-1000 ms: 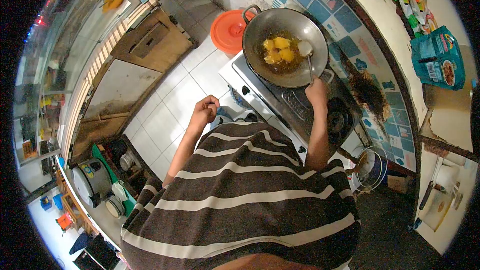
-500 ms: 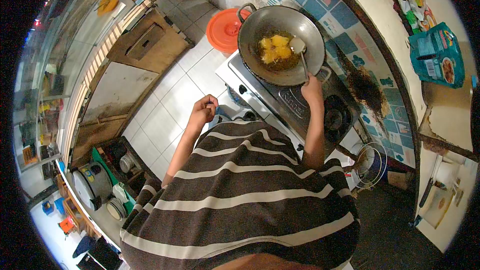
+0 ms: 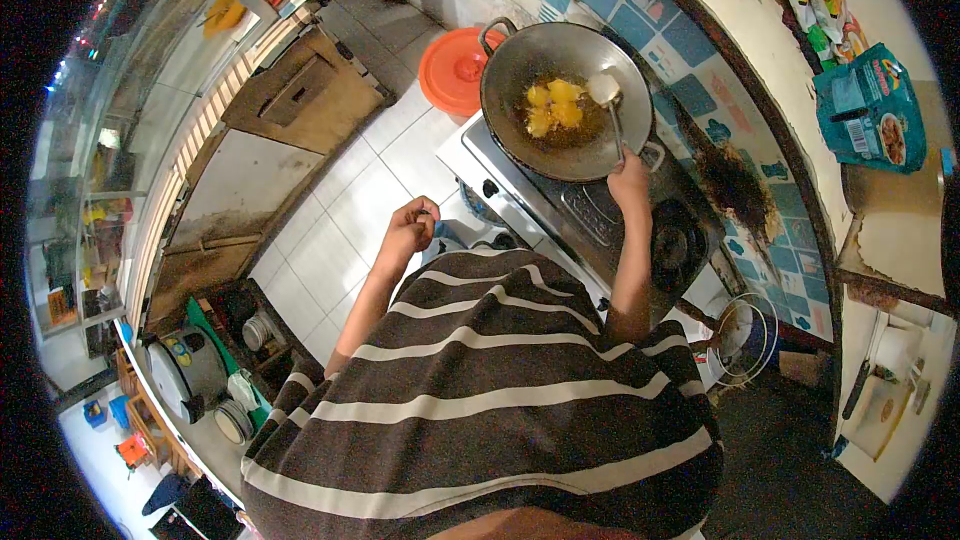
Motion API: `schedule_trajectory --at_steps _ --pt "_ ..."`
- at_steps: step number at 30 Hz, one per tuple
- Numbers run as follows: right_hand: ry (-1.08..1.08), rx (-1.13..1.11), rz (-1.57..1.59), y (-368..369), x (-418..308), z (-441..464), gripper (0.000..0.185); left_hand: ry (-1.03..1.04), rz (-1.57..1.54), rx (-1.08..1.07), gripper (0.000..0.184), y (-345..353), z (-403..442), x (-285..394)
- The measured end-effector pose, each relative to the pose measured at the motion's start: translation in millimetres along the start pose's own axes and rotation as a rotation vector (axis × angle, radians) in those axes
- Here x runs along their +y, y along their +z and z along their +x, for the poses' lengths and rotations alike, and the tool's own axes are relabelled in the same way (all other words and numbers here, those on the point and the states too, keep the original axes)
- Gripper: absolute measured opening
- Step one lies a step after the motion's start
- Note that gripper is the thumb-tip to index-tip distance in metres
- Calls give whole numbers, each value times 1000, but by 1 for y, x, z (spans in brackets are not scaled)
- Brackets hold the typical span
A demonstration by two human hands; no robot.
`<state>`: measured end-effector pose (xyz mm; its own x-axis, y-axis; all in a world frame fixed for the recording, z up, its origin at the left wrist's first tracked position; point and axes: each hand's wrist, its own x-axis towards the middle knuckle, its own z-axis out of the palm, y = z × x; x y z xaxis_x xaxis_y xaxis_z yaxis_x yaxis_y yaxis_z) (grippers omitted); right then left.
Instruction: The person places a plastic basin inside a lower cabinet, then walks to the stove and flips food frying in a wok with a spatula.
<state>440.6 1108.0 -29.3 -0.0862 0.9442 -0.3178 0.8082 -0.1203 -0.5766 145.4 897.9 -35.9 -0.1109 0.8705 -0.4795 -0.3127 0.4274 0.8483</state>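
Right hand: gripping spatula, blade beside yellow pieces inside wok. Left hand: fingers curled, contents indeterminable. Stove: partly hidden beneath wok. Floor: white-tiled. Wall: blue-and-white tiles.

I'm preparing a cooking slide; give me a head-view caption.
Right hand holding a utensil beside yellow pieces in a wok on the stove.
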Motion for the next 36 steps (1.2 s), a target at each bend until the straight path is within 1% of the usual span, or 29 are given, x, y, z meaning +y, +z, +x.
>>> schedule_trajectory --at_steps 3,6,9,12,15,18,21,23,24,26,28,29,32,36 --pt "56 -40 -79 9 20 20 47 -3 -21 -21 29 0 0 -2" --pt "8 -28 -176 14 26 25 49 6 -15 -38 29 3 1 1" --pt "-44 20 -121 13 18 14 50 10 11 -29 28 6 -1 3" --pt "33 -15 26 -4 -5 -3 48 9 26 -25 28 7 0 5" --pt "76 -9 -3 5 11 8 46 4 23 -22 27 8 0 6" --pt "-14 76 -96 24 40 25 46 10 28 -13 27 8 3 7" --pt "-255 234 -39 46 74 40 45 18 63 9 29 11 -1 7" --pt "-74 79 -65 7 24 15 44 22 137 66 30 16 -2 15" --pt "9 -6 -74 -5 4 1 44 32 122 32 29 14 -3 14" --pt "-16 9 -36 3 16 9 44 43 28 -19 29 7 -1 5" --pt "-55 25 -21 8 25 16 45 45 -23 -32 28 13 -7 15" --pt "-74 35 -24 11 28 18 45 34 -20 -5 28 13 -6 13" --pt "-3 -39 -92 7 23 13 47 26 -32 -10 26 9 -6 11" --pt "-25 21 26 11 24 11 48 16 -12 15 24 6 -7 10"
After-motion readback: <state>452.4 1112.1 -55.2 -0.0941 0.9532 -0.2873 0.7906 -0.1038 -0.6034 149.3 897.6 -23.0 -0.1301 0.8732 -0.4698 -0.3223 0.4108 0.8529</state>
